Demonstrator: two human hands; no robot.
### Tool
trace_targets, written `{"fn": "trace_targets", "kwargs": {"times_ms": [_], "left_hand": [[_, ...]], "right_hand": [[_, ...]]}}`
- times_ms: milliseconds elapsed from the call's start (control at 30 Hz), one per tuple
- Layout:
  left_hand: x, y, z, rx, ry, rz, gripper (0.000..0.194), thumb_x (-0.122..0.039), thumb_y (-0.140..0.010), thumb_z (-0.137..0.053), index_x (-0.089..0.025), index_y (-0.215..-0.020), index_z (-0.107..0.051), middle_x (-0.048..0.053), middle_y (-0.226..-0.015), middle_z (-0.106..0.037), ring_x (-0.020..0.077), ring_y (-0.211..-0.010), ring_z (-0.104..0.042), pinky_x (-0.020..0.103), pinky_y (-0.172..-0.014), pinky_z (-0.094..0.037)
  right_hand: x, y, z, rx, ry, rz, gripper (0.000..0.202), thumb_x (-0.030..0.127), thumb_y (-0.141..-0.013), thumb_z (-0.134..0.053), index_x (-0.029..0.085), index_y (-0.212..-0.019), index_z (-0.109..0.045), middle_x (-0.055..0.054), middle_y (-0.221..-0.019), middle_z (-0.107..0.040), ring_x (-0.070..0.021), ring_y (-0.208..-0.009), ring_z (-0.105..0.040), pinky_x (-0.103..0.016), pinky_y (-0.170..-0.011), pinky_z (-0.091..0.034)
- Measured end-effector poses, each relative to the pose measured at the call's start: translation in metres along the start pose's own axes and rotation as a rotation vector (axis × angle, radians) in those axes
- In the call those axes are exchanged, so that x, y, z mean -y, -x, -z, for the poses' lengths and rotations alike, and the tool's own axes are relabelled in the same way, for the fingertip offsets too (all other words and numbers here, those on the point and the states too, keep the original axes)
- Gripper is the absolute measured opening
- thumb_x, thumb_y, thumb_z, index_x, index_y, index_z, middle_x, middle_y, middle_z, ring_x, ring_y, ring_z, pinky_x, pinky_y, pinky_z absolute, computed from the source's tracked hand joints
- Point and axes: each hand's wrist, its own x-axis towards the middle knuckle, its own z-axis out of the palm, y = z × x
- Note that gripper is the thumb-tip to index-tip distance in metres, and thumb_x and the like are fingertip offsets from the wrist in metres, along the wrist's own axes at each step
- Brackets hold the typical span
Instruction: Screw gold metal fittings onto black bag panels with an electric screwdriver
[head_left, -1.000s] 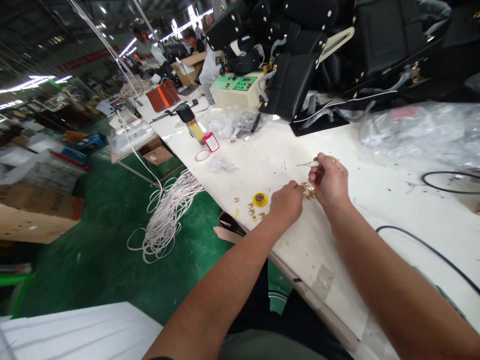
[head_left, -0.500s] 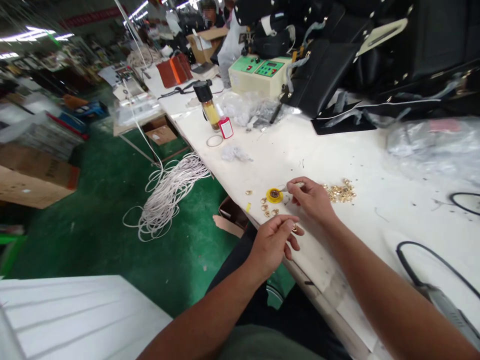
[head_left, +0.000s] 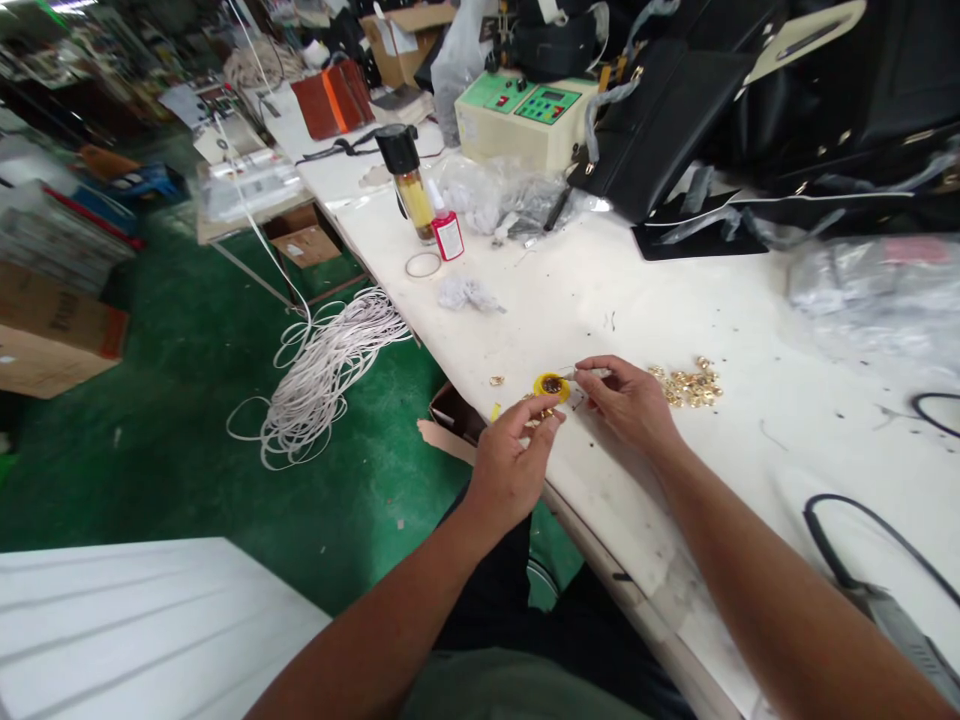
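Note:
My left hand [head_left: 517, 455] is over the table's near edge, thumb and forefinger around a small gold metal piece [head_left: 546, 414]. Just beyond its fingertips sits a round yellow dish [head_left: 553, 386] with dark contents. My right hand [head_left: 626, 400] rests on the table right of the dish, pinching a thin pointed tool [head_left: 568, 376] whose tip is at the dish. Right of that hand lies a pile of gold metal pieces [head_left: 690, 384]. One single gold piece [head_left: 496, 381] lies left of the dish. Other small gold pieces are partly hidden behind my left fingers.
On the white table [head_left: 660, 310] stand a red bottle [head_left: 449, 237], a black-lidded jar [head_left: 412, 190] and a control box [head_left: 525, 120]. Black bags [head_left: 652, 130] lie behind. A grey device [head_left: 900, 625] with a cable is at right. Coiled white cord [head_left: 330, 370] lies on the floor.
My left hand has moved left and up to the small gold pieces beside the yellow dish, covering some of them. My right hand stays by the dish. The view has shifted slightly.

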Motion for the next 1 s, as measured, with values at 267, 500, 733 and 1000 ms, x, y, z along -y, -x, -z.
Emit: {"fn": "trace_targets", "kwargs": {"times_ms": [267, 500, 733, 1000], "left_hand": [[0.019, -0.05, 0.018, 0.0, -0.168, -0.096, 0.029, -0.03, -0.098, -0.063, -0.023, -0.125, -0.073, 0.006, -0.116, -0.079, 0.0234, -0.107, -0.074, 0.035, -0.096, -0.058], [0.029, -0.064, 0.013, 0.024, -0.247, -0.093, 0.031, -0.028, -0.098, -0.06, -0.023, -0.126, -0.071, 0.004, -0.112, -0.079, 0.0201, -0.097, -0.074, 0.031, -0.088, -0.057], [0.038, -0.071, 0.015, 0.026, -0.21, -0.086, 0.031, -0.028, -0.098, -0.059, -0.023, -0.126, -0.069, 0.005, -0.106, -0.078, 0.0197, -0.092, -0.074, 0.031, -0.083, -0.058], [0.04, -0.072, 0.016, 0.026, -0.25, -0.109, 0.032, -0.029, -0.098, -0.059, -0.023, -0.127, -0.069, 0.005, -0.109, -0.078, 0.0206, -0.096, -0.074, 0.032, -0.087, -0.057]], "right_hand": [[0.003, 0.0, 0.001, -0.012, -0.007, -0.018, 0.05, 0.063, -0.085, -0.074, 0.02, -0.11, -0.078, 0.001, -0.06, -0.064, -0.0162, -0.053, -0.054, -0.029, -0.054, -0.041], [0.004, 0.0, 0.0, -0.018, 0.026, -0.019, 0.05, 0.061, -0.084, -0.073, 0.019, -0.11, -0.079, 0.0, -0.059, -0.064, -0.0156, -0.051, -0.051, -0.029, -0.052, -0.038], [0.001, -0.001, 0.0, 0.024, 0.023, 0.001, 0.045, 0.059, -0.084, -0.074, 0.02, -0.108, -0.079, 0.001, -0.058, -0.063, -0.0149, -0.051, -0.051, -0.028, -0.051, -0.037], [0.002, -0.001, -0.001, 0.018, 0.03, 0.0, 0.044, 0.057, -0.086, -0.073, 0.02, -0.108, -0.079, 0.001, -0.059, -0.064, -0.0152, -0.052, -0.052, -0.028, -0.053, -0.037]]}}
